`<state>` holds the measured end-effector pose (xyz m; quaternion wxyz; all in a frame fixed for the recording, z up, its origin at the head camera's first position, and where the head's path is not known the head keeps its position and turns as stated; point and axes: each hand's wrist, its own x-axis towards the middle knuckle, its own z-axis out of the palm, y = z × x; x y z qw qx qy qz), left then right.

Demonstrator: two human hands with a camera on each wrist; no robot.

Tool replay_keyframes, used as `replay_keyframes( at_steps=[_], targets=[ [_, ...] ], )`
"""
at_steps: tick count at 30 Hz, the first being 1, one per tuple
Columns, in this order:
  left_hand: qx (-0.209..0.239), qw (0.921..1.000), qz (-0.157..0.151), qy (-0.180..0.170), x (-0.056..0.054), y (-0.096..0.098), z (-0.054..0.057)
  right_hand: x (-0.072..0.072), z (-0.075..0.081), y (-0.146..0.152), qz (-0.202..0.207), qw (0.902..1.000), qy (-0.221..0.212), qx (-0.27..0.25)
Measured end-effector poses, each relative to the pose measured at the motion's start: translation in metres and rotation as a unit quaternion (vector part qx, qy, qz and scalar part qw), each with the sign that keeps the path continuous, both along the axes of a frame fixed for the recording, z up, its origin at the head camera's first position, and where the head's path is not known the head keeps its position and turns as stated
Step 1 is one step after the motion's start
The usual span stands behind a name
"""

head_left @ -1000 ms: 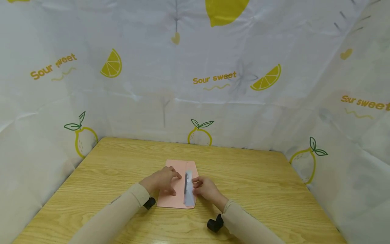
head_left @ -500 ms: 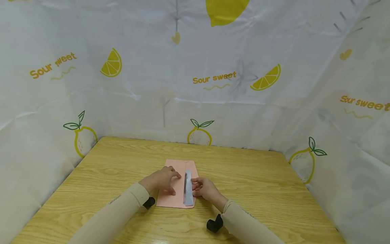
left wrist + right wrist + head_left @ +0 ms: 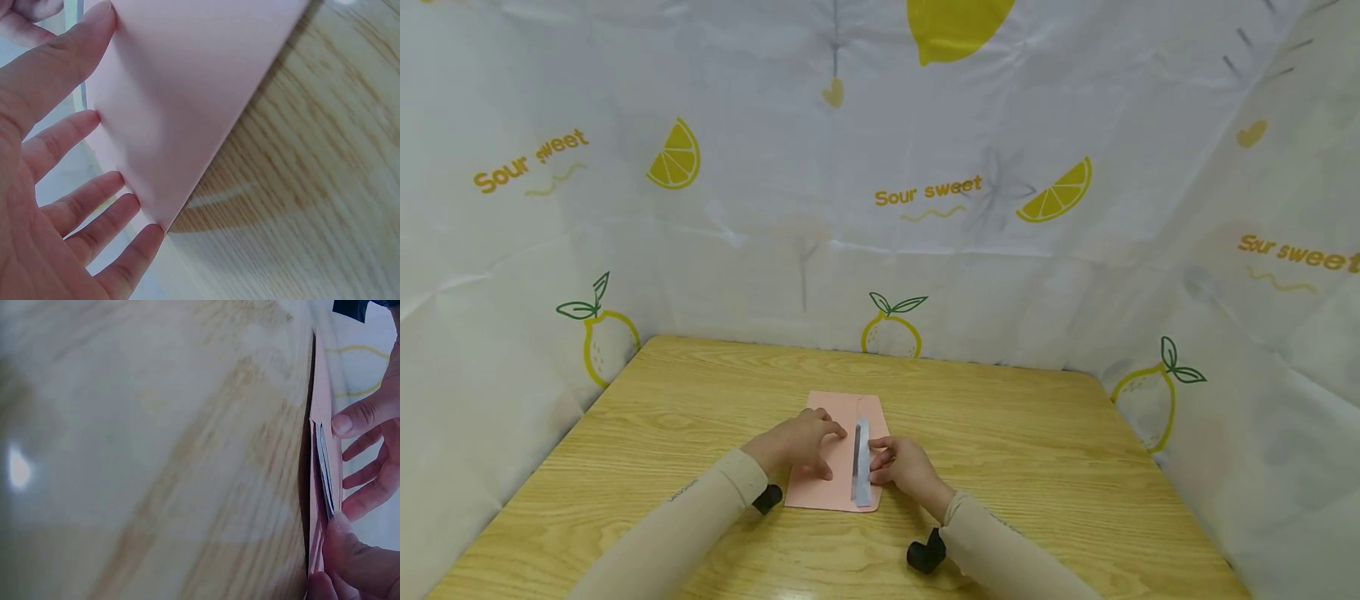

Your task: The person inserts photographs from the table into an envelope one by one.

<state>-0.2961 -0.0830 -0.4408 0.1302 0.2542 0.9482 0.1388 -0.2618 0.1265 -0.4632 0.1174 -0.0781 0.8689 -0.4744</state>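
Observation:
A pink envelope (image 3: 831, 494) lies on the wooden table, its flap side (image 3: 875, 417) to the right. Folded pale, silvery paper (image 3: 862, 475) sits partly inside it and sticks out as a narrow strip. My left hand (image 3: 797, 442) rests on the envelope's left part with fingers spread; in the left wrist view its fingertips (image 3: 150, 236) touch the pink surface. At the paper's right edge, my right hand (image 3: 906, 467) touches it with thumb and fingertips set apart along the edge. Part of the right hand lies out of the right wrist view.
Black wrist mounts (image 3: 927, 552) show below both hands. The wooden table (image 3: 1015, 467) stretches around the envelope. Behind and beside it hangs a white cloth (image 3: 760, 275) printed with lemons.
My right hand has moved slightly left, and the paper has slid left farther into the envelope, so the exposed strip is narrower. My left hand has stayed in place.

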Motion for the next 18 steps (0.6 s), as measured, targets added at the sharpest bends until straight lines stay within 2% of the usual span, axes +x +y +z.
replay_keyframes(
  at_steps=[10, 18],
  targets=[
    [0.002, 1.0000, 0.000, -0.003, 0.0006, 0.0001, 0.0007, 0.0008, 0.0049, -0.0035, 0.012, 0.9990, 0.020, 0.039],
    [0.001, 1.0000, 0.001, -0.004, 0.0016, 0.0005, -0.0008, -0.0016, 0.0058, -0.0051, 0.009, 0.9972, 0.007, 0.075]
  ],
)
